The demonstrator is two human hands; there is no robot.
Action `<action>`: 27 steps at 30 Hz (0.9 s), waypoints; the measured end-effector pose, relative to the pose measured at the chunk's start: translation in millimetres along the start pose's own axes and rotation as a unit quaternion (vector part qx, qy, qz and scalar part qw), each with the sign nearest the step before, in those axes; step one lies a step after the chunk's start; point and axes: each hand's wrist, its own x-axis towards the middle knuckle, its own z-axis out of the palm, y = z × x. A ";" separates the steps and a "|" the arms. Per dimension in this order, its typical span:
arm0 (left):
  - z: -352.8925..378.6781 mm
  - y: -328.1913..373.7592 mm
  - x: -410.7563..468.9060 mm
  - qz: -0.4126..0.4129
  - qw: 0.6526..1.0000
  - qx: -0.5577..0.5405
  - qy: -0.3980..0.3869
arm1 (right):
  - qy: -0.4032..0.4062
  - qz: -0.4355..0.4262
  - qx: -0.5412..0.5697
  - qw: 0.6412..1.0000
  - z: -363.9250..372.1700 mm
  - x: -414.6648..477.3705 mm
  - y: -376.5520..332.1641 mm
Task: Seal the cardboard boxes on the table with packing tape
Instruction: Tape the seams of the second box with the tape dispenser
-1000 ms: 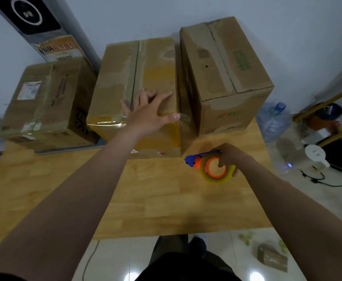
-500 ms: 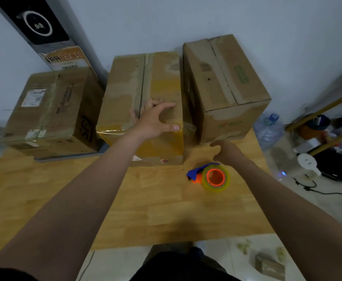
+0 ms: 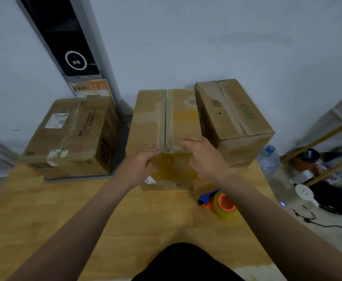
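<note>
Three cardboard boxes stand in a row at the back of the wooden table [image 3: 44,216]. The middle box [image 3: 155,118] has a taped centre seam and yellowish tape on its front face. My left hand [image 3: 139,167] and my right hand [image 3: 204,157] both rest on its near top edge, either side of the seam, fingers spread and blurred. The left box [image 3: 70,130] carries white labels. The right box [image 3: 235,116] is taller and turned slightly. A tape dispenser [image 3: 220,201], with a yellow roll, orange core and blue handle, lies on the table near the middle box, under my right forearm.
A grey-and-black panel [image 3: 72,49] leans on the wall behind the left box. On the floor to the right are a water bottle [image 3: 268,159], a wooden shelf frame [image 3: 328,142], a white device with cables [image 3: 306,193] and clutter. The table's right edge is close to the dispenser.
My right hand let go of the tape dispenser, which now lies on the table, and moved up to the middle box. My left hand slid back to the box's near edge. The view tilted up.
</note>
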 end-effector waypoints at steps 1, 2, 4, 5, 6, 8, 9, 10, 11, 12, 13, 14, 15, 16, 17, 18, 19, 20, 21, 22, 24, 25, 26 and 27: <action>1.1 1.4 -0.7 0.005 1.000 0.008 -0.019 | -0.001 -0.021 0.000 1.000 6.3 1.5 -12.1; 2.1 3.0 0.1 0.013 0.999 0.019 -0.033 | -0.003 -0.040 -0.003 0.999 13.7 3.6 -22.5; 5.7 2.5 3.1 0.022 0.998 0.035 -0.046 | -0.022 -0.060 -0.012 0.998 31.9 9.4 -34.9; 8.2 0.6 4.6 0.024 0.998 0.042 -0.044 | -0.036 -0.062 -0.015 0.997 40.3 12.1 -37.6; 11.1 -1.0 5.0 0.026 0.998 0.047 -0.038 | -0.046 -0.062 -0.021 0.997 47.2 13.5 -38.5; 16.7 -5.2 3.4 0.026 0.998 0.050 -0.023 | -0.043 -0.070 -0.037 0.996 55.8 12.7 -34.6; 19.0 -8.3 2.3 0.024 0.998 0.054 -0.018 | -0.035 -0.073 -0.046 0.996 58.9 10.9 -30.9; 20.7 -12.2 1.2 0.020 0.998 0.064 -0.015 | -0.028 -0.074 -0.060 0.995 61.3 8.5 -26.6; 21.8 -16.7 -0.7 0.013 0.997 0.077 -0.011 | -0.020 -0.073 -0.073 0.994 64.0 5.2 -22.5; 21.9 -21.0 -2.3 0.002 0.996 0.090 -0.006 | -0.007 -0.068 -0.086 0.994 66.6 1.8 -18.6; 21.3 -25.5 -3.9 -0.009 0.995 0.104 -0.001 | 0.007 -0.058 -0.098 0.993 69.1 -2.0 -14.9; 20.2 -29.6 -5.2 -0.019 0.993 0.120 0.000 | 0.016 -0.044 -0.112 0.993 71.3 -5.9 -11.2; 18.9 -33.8 -6.4 -0.028 0.990 0.140 -0.002 | 0.023 -0.029 -0.125 0.992 73.0 -9.9 -7.7; 17.9 -38.0 -7.4 -0.035 0.987 0.155 -0.006 | 0.030 -0.015 -0.135 0.990 74.1 -13.4 -4.4; 16.5 -41.5 -8.3 -0.042 0.986 0.162 -0.009 | 0.037 0.000 -0.140 0.989 75.1 -16.7 -1.5; 15.3 -44.2 -9.5 -0.049 0.986 0.160 -0.010 | 0.043 0.017 -0.145 0.988 75.8 -19.6 0.6; 14.2 -46.3 -10.6 -0.057 0.986 0.157 -0.010 | 0.048 0.034 -0.151 0.987 76.6 -21.6 1.4; 13.6 -47.2 -11.5 -0.066 0.986 0.154 -0.009 | 0.053 0.052 -0.157 0.985 77.3 -23.1 1.2; 13.7 -46.4 -12.0 -0.074 0.985 0.155 -0.011 | 0.058 0.071 -0.157 0.983 77.6 -23.5 0.0; 14.2 -44.5 -11.5 -0.082 0.984 0.157 -0.013 | 0.062 0.091 -0.150 0.982 77.1 -23.2 -2.7; 15.7 -39.5 -8.4 -0.098 0.984 0.147 -0.019 | 0.071 0.131 -0.126 0.981 75.9 -17.6 -10.9; 16.1 -36.3 -5.0 -0.110 0.986 0.126 -0.022 | 0.074 0.152 -0.113 0.979 74.7 -12.1 -14.6; 16.4 -32.6 -0.5 -0.126 0.987 0.096 -0.023 | 0.069 0.175 -0.104 0.977 73.0 -6.0 -17.5; 16.1 -28.6 4.6 -0.145 0.987 0.066 -0.021 | 0.064 0.197 -0.102 0.973 71.2 -0.1 -18.6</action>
